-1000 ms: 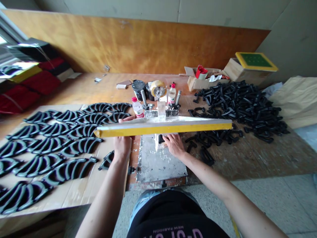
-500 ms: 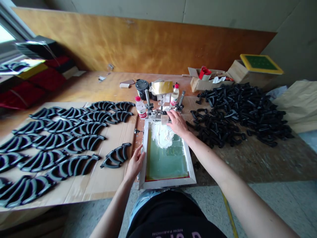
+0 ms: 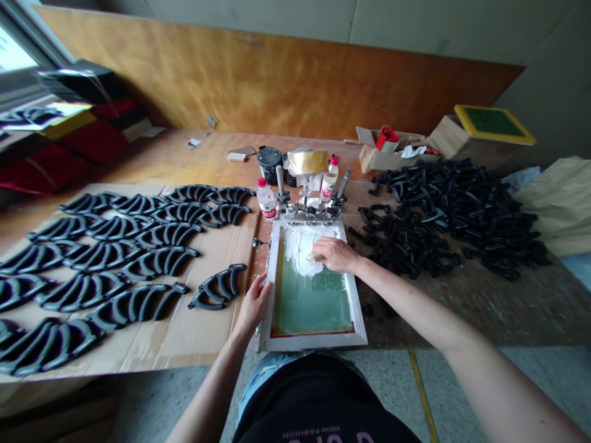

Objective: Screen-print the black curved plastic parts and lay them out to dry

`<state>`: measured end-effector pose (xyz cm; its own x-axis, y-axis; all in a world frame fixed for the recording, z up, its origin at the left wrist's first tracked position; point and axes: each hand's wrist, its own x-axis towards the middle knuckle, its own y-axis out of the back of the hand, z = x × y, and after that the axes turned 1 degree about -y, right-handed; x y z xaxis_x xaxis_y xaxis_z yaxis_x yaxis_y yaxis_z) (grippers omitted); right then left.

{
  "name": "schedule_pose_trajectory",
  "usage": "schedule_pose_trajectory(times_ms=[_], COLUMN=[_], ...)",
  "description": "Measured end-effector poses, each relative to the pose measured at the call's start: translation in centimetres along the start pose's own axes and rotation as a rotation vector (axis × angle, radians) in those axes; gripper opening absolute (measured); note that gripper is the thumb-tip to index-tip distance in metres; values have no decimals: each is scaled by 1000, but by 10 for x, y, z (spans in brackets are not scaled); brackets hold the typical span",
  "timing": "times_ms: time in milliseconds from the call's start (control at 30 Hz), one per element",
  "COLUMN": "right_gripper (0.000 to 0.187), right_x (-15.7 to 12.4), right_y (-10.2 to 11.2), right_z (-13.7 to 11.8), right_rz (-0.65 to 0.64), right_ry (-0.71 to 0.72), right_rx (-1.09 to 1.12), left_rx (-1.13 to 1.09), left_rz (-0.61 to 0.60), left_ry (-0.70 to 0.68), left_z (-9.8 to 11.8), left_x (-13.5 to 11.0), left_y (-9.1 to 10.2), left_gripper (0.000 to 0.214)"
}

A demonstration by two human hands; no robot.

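Observation:
A screen-printing frame (image 3: 359,323) with green mesh lies flat in front of me, hinged to metal clamps (image 3: 307,210) at its far end. White ink (image 3: 296,247) is heaped on the far part of the mesh. My right hand (image 3: 333,254) is closed over a squeegee that sits in the ink; most of the tool is hidden under the fingers. My left hand (image 3: 254,304) rests on the frame's left rail, fingers laid against it. A pair of curved black plastic parts (image 3: 217,287) lies just left of the frame.
Rows of curved black parts (image 3: 111,252) cover cardboard on the left. A big heap of black parts (image 3: 452,209) fills the right. Two small bottles (image 3: 266,199), a black tin (image 3: 270,164) and a tape roll (image 3: 308,162) stand behind the clamps. Boxes (image 3: 392,154) sit at the back right.
The raised frame came down flat onto the base. My right hand went from under the frame to the far clamps, then back onto the ink, closing on the squeegee. My left hand shifted to the left rail.

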<state>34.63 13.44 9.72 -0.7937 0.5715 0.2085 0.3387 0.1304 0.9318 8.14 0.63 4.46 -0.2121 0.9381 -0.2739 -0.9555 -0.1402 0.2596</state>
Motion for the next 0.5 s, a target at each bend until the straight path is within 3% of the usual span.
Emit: schedule_pose_trajectory(times_ms=[67, 167, 267, 333, 500], right_gripper=[23, 26, 18, 18, 58], right_x=[-1, -15, -15, 3, 55], right_y=[-11, -23, -16, -4, 32], right_z=[-2, -9, -10, -4, 40], right_rz=[77, 109, 109, 144, 236], right_ry=[-48, 19, 37, -55, -409], right_rx=[-35, -43, 19, 54, 16], left_rx=[-6, -36, -55, -57, -104], left_rz=[-14, -39, -38, -42, -29], left_ry=[23, 60, 79, 88, 19], left_z=[3, 7, 14, 22, 67], left_x=[-2, -4, -7, -10, -20], left_y=[1, 2, 3, 6, 20], left_gripper=[70, 73, 73, 76, 68])
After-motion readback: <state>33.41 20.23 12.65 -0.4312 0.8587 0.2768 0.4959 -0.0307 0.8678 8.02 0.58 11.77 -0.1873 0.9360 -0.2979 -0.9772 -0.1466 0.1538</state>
